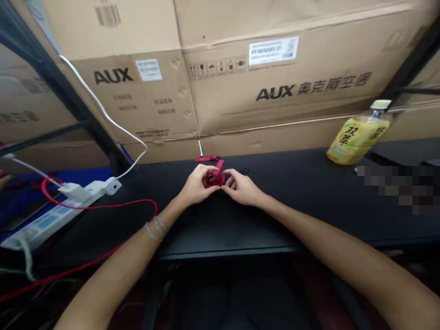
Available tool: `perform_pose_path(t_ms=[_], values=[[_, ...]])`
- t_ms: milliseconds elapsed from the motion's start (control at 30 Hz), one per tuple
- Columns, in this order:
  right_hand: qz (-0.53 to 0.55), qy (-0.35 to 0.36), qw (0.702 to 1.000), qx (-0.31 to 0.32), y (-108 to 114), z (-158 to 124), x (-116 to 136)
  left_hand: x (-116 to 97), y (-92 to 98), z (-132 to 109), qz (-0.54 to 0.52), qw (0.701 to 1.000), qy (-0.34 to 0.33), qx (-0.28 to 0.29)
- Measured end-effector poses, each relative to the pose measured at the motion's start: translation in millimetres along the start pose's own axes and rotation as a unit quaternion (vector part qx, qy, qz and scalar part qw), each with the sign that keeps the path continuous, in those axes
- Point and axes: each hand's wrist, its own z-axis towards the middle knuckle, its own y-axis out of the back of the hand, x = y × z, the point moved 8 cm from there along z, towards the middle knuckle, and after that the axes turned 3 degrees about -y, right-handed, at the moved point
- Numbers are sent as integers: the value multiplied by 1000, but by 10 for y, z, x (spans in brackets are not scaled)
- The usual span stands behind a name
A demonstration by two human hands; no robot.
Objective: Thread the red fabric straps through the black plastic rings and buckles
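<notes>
Both my hands meet over the far middle of a black table (275, 215). My left hand (196, 185) is curled around a small red coiled cable or strap (214, 178), its fingers pinching it. My right hand (241, 188) touches the same red bundle from the right with bent fingers. A red tail sticks up from the bundle toward the boxes, and another red piece (205, 158) lies flat just behind. A small dark ring (244, 170) lies on the table beside my right hand. Bracelets circle my left wrist.
Large AUX cardboard boxes (240, 82) wall off the back of the table. A yellow drink bottle (359, 135) stands at the right. On the left lie a white power strip (51, 215), a white charger with cable, and a red wire (103, 206). Black frame bars rise left and right.
</notes>
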Motion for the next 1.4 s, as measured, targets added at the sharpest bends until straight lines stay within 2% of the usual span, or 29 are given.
perform_pose_path(t_ms=[500,700,933,1167,1400], values=[[-3,3,1000,2,13,-6,53,-25,5,-3,14,1000,-9,1],[-6,65,997,43,-56,-26,146,-55,21,3,17,1000,-20,-8],[-29,112,985,127,-177,-95,228,-135,23,-1,-31,998,-58,-19],[-40,90,985,139,-197,-111,221,-265,28,-2,-14,995,-93,-17],[-29,81,989,119,-174,-96,204,-275,51,-2,-10,995,-98,-23]])
